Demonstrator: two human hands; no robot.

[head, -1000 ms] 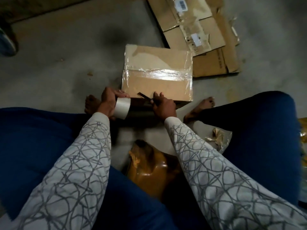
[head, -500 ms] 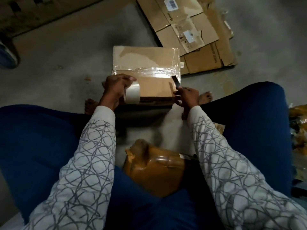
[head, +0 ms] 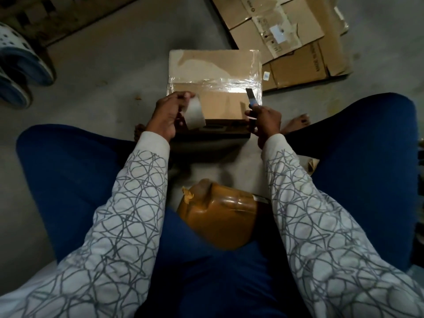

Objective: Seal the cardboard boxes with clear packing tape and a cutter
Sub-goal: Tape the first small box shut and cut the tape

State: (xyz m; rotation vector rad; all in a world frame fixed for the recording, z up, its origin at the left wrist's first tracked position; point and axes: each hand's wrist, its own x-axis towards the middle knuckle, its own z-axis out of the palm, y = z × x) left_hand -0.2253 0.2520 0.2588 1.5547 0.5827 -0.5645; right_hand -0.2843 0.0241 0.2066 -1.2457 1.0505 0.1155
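A brown cardboard box lies on the floor between my feet, with a shiny band of clear tape across its top and down its right side. My left hand grips the roll of clear packing tape over the box's near left corner. My right hand holds the cutter at the near right corner, its blade pointing up and away from me. The box's near side is in shadow.
Flattened cardboard boxes lie on the grey floor at the back right. A glossy brown taped parcel sits between my knees. Blue and white sandals are at the far left. My bare feet flank the box.
Both hands rose from the box's near face to its top edge. The left hand brought the roll up over the left corner; the right hand moved right and raised the cutter.
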